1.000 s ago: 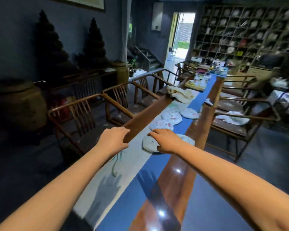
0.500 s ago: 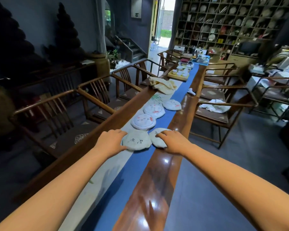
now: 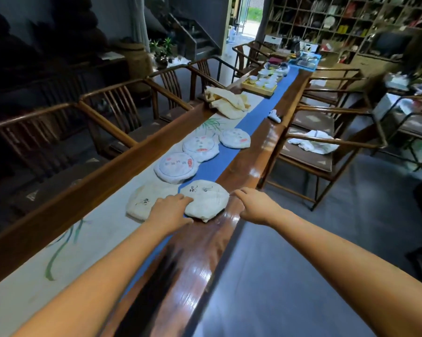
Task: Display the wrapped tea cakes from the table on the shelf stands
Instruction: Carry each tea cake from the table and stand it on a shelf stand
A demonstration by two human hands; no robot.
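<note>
Since the shelf [image 3: 351, 23] stands far off at upper right, I bracket the nearest tea cake [image 3: 206, 199] at frame centre on the table [image 3: 205, 251]: my left hand [image 3: 170, 211] curls over its near edge, my right hand [image 3: 253, 206] touches its far rim, fingers extended, to lift it.

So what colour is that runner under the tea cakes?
Blue table runner, cream beside it; seen in the head view.
</note>
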